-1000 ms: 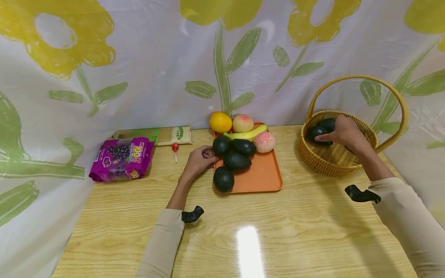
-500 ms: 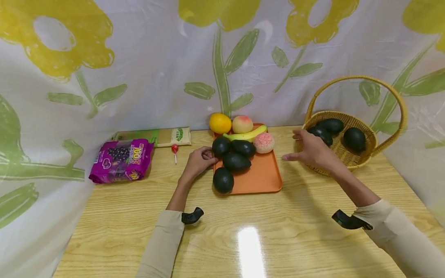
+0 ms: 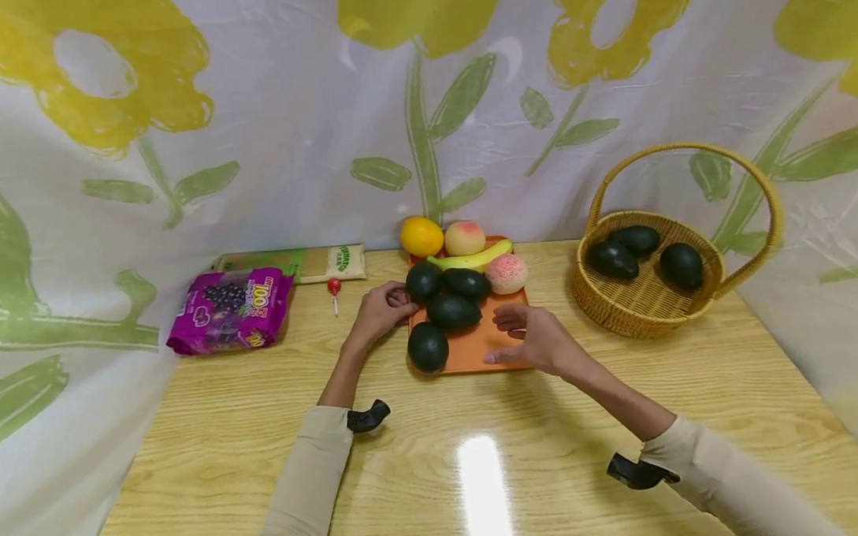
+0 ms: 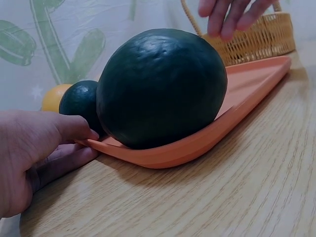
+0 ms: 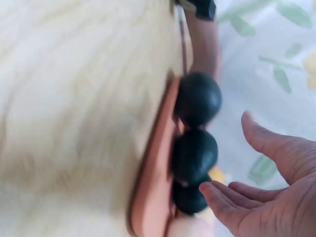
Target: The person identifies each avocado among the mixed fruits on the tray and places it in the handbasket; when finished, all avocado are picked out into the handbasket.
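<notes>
My left hand (image 3: 381, 311) pinches the left rim of the orange tray (image 4: 182, 152), thumb above and fingers beneath in the left wrist view. Several dark avocados (image 3: 454, 311) lie on the tray's left side, one of them (image 4: 163, 89) by the near corner. Behind them are a banana (image 3: 474, 258), two peaches (image 3: 506, 274) and a yellow lemon-like fruit (image 3: 422, 237). Over the tray's right part hovers my right hand (image 3: 541, 341), fingers and thumb spread apart, holding nothing. It stands to the right of the avocados and touches none.
At the right a wicker basket (image 3: 615, 313) with a tall handle holds three avocados (image 3: 681, 265). To the left lie a purple grape candy bag (image 3: 230, 310), a red lollipop (image 3: 334, 287) and a flat tan-and-green package (image 3: 329, 263). A flower-printed curtain (image 3: 288, 107) hangs behind the table.
My right hand has let go of an avocado in the basket, withdrawn, and moved left to above the tray. My left hand has stayed at the tray's rim.
</notes>
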Demonstrator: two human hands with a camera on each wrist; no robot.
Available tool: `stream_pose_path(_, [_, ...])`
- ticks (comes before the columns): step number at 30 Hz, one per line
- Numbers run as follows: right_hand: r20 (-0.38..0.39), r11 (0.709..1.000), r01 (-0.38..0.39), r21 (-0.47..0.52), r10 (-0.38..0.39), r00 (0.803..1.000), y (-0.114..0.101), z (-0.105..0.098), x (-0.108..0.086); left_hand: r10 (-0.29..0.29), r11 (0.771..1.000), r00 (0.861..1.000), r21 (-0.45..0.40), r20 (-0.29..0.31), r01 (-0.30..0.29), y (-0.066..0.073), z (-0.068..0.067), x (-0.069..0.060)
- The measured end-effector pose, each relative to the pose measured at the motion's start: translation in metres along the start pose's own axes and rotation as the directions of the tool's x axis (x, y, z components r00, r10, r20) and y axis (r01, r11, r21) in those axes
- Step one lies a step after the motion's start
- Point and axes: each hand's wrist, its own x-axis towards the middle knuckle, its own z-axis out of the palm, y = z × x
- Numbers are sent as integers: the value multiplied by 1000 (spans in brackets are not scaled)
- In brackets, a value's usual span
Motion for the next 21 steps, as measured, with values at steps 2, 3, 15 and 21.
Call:
stream_pose_path(2, [20,1000,3,16,-3,1000,0,10,1,-3,1000,1000,0,-1,3,0,-1,-1])
stream_pose_path(3, [28,1000,4,23,-4,1000,-1,14,1,-2,1000,1000,1,-1,2,0,-1,-1])
stream_pose_path(15, [48,999,38,-15,-37,998,-23,57,9,22,1000,1000,-6,-13,-22,0,1,-1])
stream_pose_path(21, [-14,1000,24,-2,-24,1000,-27,77,13,25,1000,1000,-9,-12,-25,0,0,-1])
